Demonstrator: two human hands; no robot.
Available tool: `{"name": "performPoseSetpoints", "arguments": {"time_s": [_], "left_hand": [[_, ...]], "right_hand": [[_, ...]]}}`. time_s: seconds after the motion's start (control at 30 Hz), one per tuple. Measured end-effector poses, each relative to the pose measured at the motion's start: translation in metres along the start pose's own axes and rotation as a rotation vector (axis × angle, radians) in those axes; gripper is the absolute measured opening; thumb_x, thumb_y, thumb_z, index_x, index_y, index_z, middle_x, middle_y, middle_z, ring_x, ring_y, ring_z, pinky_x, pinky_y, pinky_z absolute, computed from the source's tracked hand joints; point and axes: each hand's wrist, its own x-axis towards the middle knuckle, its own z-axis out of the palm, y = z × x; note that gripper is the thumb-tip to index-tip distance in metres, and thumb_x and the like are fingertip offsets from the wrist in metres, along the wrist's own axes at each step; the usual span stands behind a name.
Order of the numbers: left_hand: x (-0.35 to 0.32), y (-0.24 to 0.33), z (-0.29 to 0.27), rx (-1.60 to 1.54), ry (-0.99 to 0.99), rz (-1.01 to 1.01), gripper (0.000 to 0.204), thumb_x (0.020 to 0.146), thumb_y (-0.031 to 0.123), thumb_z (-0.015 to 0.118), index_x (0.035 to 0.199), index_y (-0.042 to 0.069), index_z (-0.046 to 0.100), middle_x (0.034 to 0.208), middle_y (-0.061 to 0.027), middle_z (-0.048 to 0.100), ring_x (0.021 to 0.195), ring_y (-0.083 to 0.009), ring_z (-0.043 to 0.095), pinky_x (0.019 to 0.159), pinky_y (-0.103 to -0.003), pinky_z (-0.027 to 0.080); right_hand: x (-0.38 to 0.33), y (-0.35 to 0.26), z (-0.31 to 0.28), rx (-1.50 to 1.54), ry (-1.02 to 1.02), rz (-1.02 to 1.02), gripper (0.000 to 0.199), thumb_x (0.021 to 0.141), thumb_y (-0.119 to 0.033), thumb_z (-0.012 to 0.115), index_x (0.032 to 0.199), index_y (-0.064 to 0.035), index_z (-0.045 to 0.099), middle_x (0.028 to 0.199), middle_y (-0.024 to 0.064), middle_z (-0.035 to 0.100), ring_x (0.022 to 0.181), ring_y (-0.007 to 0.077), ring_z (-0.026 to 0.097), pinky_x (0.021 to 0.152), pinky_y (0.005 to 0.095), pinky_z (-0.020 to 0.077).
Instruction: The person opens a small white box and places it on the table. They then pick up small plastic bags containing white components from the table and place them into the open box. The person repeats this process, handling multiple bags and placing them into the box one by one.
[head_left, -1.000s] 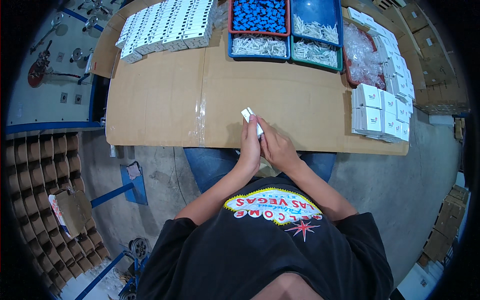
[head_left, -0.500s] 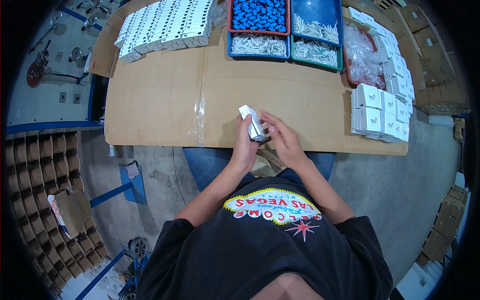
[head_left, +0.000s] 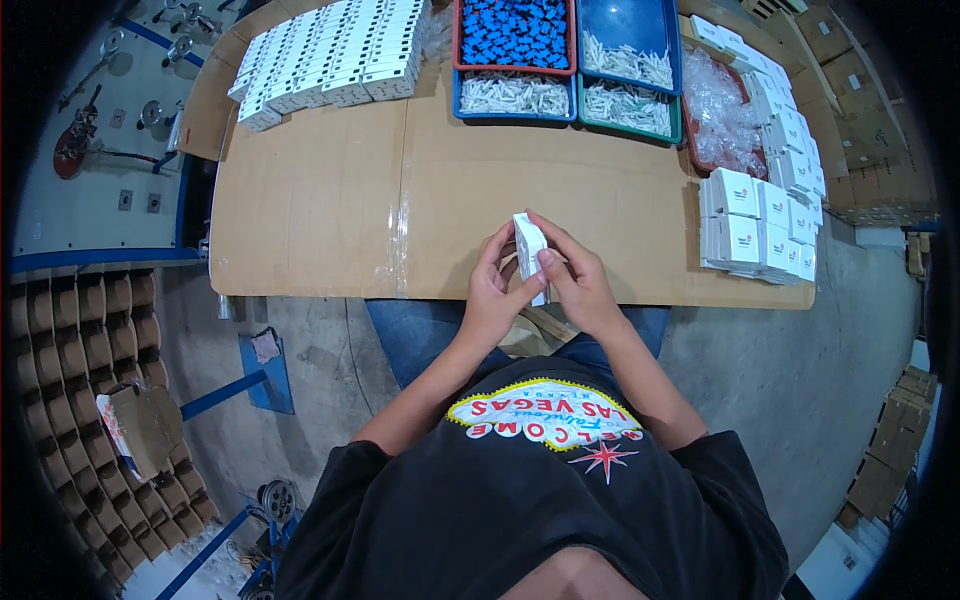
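Note:
A small white box (head_left: 530, 243) stands on edge between my two hands, over the near edge of the cardboard-topped table (head_left: 320, 210). My left hand (head_left: 492, 290) grips it from the left, with the thumb low on its side. From the right, my right hand (head_left: 578, 280) has its fingertips on the far end and its thumb on the near face. Both hands are closed on the box. What is inside it, if anything, cannot be seen.
Rows of white boxes (head_left: 330, 60) fill the back left. A red tray of blue pieces (head_left: 514, 35) sits beside trays of white pieces (head_left: 515, 95). At right are a tray of clear plastic bags (head_left: 722, 110) and stacked white boxes (head_left: 745, 225).
My right hand has come in from beside the box and now grips it too. The box has turned more upright and shifted slightly right.

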Motion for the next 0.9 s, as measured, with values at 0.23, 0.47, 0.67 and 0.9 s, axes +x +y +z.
{"name": "performPoseSetpoints", "arguments": {"time_s": [0.23,0.47,0.67,0.9], "left_hand": [[-0.005,0.001,0.005,0.016,0.003,0.067,0.092,0.080,0.006,0.084,0.156,-0.001,0.033,0.145,-0.0099,0.040,0.140,-0.0242,0.044,0.118,-0.042,0.038],[-0.001,0.009,0.007,0.141,-0.031,0.185,0.094,0.077,0.007,0.084,0.155,0.000,0.031,0.147,-0.0127,0.037,0.144,-0.0287,0.038,0.121,-0.044,0.034],[0.004,0.022,-0.006,0.615,-0.235,0.367,0.110,0.070,0.015,0.090,0.158,0.007,0.025,0.151,-0.0150,0.035,0.146,-0.0329,0.034,0.122,-0.049,0.029],[-0.002,0.025,-0.002,-0.363,-0.037,-0.485,0.091,0.095,0.073,0.054,0.158,0.012,0.028,0.150,-0.0127,0.045,0.139,-0.0330,0.046,0.114,-0.051,0.040]], "right_hand": [[-0.009,0.006,0.009,-0.242,0.085,-0.257,0.046,0.110,-0.020,0.041,0.150,0.0006,0.046,0.141,0.0238,0.060,0.118,0.0263,0.067,0.098,0.0353,0.0512],[-0.008,0.009,0.010,-0.064,0.104,-0.247,0.049,0.111,-0.028,0.040,0.152,0.0002,0.045,0.139,0.0178,0.062,0.118,0.0260,0.065,0.100,0.0360,0.0501],[0.001,-0.003,-0.018,0.281,-0.134,0.324,0.053,0.109,-0.035,0.051,0.151,-0.0024,0.046,0.134,0.0098,0.061,0.119,0.0185,0.062,0.095,0.0302,0.0513],[-0.002,0.007,-0.022,-0.250,-0.046,-0.200,0.056,0.094,-0.016,0.063,0.146,-0.0013,0.048,0.142,0.0200,0.055,0.132,0.0317,0.055,0.108,0.0409,0.0446]]}}
